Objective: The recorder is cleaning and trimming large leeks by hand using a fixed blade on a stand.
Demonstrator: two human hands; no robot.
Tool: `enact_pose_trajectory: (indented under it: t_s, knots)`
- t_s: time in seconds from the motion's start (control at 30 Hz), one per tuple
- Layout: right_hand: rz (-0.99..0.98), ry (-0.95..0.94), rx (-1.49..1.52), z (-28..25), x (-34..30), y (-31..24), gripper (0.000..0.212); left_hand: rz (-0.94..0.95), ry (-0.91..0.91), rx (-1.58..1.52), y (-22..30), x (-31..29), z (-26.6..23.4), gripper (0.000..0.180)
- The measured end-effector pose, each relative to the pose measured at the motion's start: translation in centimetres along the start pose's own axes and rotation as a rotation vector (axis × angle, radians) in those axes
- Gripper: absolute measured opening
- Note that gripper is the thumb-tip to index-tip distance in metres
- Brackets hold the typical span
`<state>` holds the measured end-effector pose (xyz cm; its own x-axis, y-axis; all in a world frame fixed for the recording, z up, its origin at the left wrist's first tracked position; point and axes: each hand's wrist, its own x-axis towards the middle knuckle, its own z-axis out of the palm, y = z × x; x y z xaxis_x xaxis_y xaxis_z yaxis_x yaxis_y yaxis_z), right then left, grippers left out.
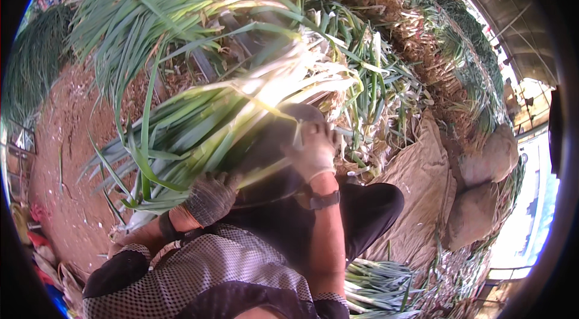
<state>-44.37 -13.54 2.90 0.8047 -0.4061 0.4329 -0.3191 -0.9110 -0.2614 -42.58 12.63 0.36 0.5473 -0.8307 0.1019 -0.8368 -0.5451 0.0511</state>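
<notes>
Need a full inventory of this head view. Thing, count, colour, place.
Stalk bunch: one, green and white, across centre
Leafy pile: one, green, upper left
Darker leafy pile: one, dark green, far left
Long stalk heap: one, green and brown, upper right
Loose stalks: uncountable, green and pale, right of bunch
Lower stalks: uncountable, green and white, bottom
Cloth: one, tan, right
Stuffed sacks: two, brownish, far right
Ground: reddish brown, left
Wristbands: two, dark, one per wrist
Left hand: one, grey-gloved, at leaves
Right hand: one, pale-gloved, centre
</notes>
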Motion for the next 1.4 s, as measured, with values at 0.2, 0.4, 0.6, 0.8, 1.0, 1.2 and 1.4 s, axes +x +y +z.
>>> enact_pose_trajectory:
  t_s: [0.2, 0.4, 0.6, 0.8, 1.0, 1.2, 1.4]
  knots:
    - [0.170, -0.258, -0.279, -0.9, 4.1, 10.2, 0.019, 0.054, 0.059, -0.256, -4.5, -1.6, -4.2, 0.038]
    - [0.570, -0.433, -0.937, -7.0, 7.9, 23.5, 0.035, 0.114, 0.231, -0.655, -7.2, -3.3, -5.7, 0.039]
    - [0.545, -0.036, 0.340, -3.9, 4.3, 22.7, 0.033, 0.030, 0.309, -0.712, -8.1, -2.1, -5.7, 0.034]
    - [0.269, -0.436, 1.528, -2.9, -0.2, -0.5, 0.034, 0.031, 0.307, -0.922, -4.0, 1.1, -4.5, 0.032]
    - [0.257, -0.352, 1.341, -3.0, -1.7, -4.3, 0.020, 0.011, 0.146, -0.968, -3.2, 2.9, -4.4, 0.036]
    - [0.266, -0.255, 1.241, -3.5, -1.9, -5.4, 0.019, 0.096, 0.305, -0.888, -2.9, 3.4, -4.4, 0.031]
    - [0.639, 0.131, 0.677, -2.1, 2.4, 13.3, 0.011, -0.183, -0.068, -0.842, -7.6, 1.1, -7.1, 0.026]
